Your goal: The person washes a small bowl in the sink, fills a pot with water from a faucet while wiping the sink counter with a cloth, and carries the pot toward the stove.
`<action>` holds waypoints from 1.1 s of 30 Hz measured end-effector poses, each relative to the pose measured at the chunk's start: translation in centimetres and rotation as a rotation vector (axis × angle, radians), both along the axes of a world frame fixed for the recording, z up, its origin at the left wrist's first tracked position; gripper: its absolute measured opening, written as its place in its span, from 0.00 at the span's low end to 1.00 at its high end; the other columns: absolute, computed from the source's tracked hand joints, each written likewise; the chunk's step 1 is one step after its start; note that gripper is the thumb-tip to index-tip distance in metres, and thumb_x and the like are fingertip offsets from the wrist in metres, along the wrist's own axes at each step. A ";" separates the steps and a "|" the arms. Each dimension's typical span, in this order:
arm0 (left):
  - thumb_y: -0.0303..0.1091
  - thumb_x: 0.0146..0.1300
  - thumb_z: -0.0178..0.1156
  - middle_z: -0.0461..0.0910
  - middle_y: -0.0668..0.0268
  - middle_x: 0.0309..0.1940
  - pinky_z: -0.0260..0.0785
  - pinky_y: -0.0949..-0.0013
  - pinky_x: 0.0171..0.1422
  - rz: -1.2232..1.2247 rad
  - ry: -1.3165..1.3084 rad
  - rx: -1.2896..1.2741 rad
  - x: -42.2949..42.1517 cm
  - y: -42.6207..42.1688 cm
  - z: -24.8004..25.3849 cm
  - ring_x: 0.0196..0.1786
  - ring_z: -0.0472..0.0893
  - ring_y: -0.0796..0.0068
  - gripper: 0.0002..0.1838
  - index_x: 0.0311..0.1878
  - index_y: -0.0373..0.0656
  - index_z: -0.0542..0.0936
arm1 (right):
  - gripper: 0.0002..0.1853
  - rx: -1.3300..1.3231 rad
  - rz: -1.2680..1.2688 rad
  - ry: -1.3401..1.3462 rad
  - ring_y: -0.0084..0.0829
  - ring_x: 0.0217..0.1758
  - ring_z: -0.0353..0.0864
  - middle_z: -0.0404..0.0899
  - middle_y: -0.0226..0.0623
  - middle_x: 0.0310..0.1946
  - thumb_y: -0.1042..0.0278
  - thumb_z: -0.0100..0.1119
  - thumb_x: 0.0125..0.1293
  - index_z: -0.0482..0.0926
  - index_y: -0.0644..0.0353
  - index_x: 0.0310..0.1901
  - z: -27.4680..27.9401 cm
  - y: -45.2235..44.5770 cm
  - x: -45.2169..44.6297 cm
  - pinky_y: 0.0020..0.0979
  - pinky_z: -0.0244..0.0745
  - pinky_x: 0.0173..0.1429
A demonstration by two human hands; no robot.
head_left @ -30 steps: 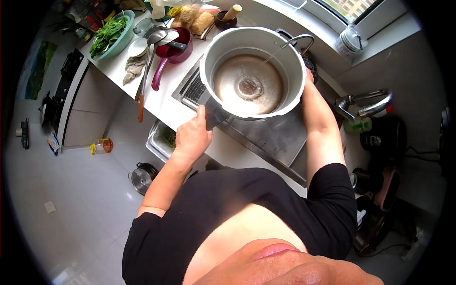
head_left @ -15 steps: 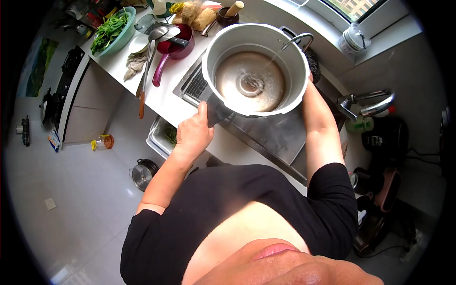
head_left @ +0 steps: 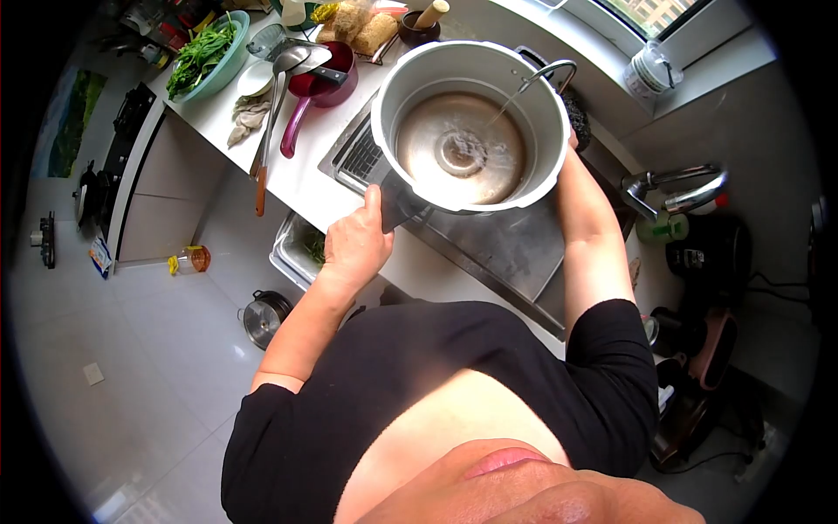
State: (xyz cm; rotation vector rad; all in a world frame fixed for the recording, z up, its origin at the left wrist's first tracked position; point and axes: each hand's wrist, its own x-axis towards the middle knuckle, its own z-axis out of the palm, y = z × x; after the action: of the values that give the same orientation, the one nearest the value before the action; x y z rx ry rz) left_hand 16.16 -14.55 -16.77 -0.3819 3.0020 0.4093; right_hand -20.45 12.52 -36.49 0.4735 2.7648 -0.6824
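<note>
A large grey metal pressure cooker pot [head_left: 419, 185], without a lid, is held up over the sink under a thin curved tap [head_left: 543, 73]. A stream of water falls from the tap into the pot, and shallow water ripples on its brownish bottom. My left hand [head_left: 360, 243] is closed around the pot's black handle [head_left: 401, 203], thumb along the top. At the pot's right side is my right hand [head_left: 573, 141], holding it there; most of its fingers are hidden behind the wall.
A steel sink cover [head_left: 502, 253] and a drain rack [head_left: 356, 157] lie beneath the pot. On the left counter are a purple saucepan [head_left: 340, 92], ladles [head_left: 278, 96] and a basin of greens [head_left: 229, 74]. A larger faucet [head_left: 646, 188] stands at right.
Water keeps running into the pot, and its ripples have shifted. Both hands and the pot stay almost in place.
</note>
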 end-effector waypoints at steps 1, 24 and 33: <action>0.31 0.50 0.63 0.79 0.49 0.24 0.73 0.50 0.36 0.001 0.000 0.004 0.0 0.0 0.1 0.29 0.80 0.46 0.31 0.57 0.40 0.62 | 0.32 0.017 0.018 0.003 0.46 0.60 0.74 0.75 0.54 0.55 0.46 0.49 0.64 0.68 0.68 0.58 0.0 0.1 0.0 0.44 0.68 0.62; 0.32 0.49 0.64 0.79 0.50 0.25 0.73 0.51 0.38 0.011 -0.005 0.009 -0.1 0.0 0.1 0.31 0.81 0.47 0.33 0.59 0.40 0.62 | 0.23 0.263 0.370 0.115 0.45 0.52 0.81 0.79 0.49 0.49 0.50 0.45 0.66 0.71 0.62 0.50 6.6 0.5 3.2 0.41 0.74 0.54; 0.33 0.49 0.64 0.79 0.50 0.25 0.73 0.50 0.39 0.014 -0.038 0.033 -0.1 0.0 0.5 0.32 0.80 0.46 0.34 0.60 0.40 0.62 | 0.18 -1.431 0.126 0.142 0.28 0.47 0.80 0.81 0.33 0.45 0.57 0.47 0.71 0.77 0.61 0.51 9.7 -0.4 6.3 0.29 0.75 0.52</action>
State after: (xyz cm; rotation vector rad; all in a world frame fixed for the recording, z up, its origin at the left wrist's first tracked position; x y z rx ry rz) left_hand 16.08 -14.51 -16.26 -0.4032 2.9535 0.4476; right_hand -14.11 12.11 -26.77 -0.0893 1.6548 -2.2982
